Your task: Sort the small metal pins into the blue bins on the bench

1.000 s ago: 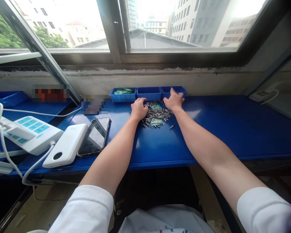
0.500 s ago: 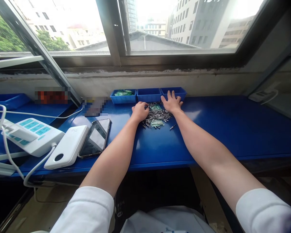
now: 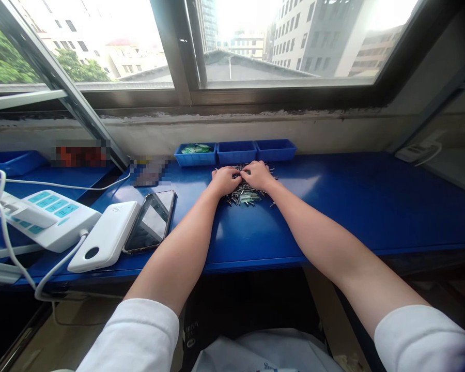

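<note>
A pile of small metal rivet-like pieces [image 3: 236, 196] lies on the blue table, with a green packet [image 3: 250, 197] at its near side. My left hand [image 3: 227, 181] rests on the pile's left part, fingers curled inward. From the right, my right hand [image 3: 258, 175] reaches over the pile, its fingers bent and meeting the left fingertips. What the fingertips hold is too small to make out. Behind the hands stand three joined blue bins: the left bin [image 3: 196, 159] has green packets in it, while the middle bin [image 3: 236, 153] and right bin [image 3: 276, 151] show nothing inside.
Left of my arms lie a phone [image 3: 151, 219], a white power bank [image 3: 105, 235] and a power strip [image 3: 58, 217] with white cables. A blue tray [image 3: 13, 163] sits at the far left. Behind the blue table [image 3: 356, 206] are a wall and window.
My right hand has moved left and down from beside the right bin to the pile, meeting my left hand. Its spread fingers have curled in. My left hand has hardly moved.
</note>
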A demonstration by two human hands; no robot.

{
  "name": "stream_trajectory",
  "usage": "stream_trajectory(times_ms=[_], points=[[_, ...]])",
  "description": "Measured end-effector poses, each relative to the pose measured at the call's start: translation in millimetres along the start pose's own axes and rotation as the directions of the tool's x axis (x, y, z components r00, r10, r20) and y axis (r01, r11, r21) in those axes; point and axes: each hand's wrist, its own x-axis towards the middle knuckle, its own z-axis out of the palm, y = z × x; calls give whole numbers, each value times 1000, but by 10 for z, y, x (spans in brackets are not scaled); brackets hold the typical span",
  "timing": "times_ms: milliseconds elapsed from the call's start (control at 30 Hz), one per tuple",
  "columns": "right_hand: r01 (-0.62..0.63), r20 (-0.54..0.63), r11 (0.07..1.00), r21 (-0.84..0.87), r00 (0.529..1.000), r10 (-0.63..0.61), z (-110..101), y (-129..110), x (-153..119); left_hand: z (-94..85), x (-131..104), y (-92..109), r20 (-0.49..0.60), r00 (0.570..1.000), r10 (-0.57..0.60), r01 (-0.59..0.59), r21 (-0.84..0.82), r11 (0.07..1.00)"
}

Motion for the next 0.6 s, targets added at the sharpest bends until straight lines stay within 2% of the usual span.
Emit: stream_trajectory(times_ms=[300, 600], points=[[107, -33, 992, 65, 994, -105, -6, 67, 7, -37, -4, 25, -31, 999, -16, 14, -53, 998], [92, -38, 993, 70, 995, -90, 6, 67, 13, -43, -2, 17, -28, 1000, -4, 2, -61, 998]])
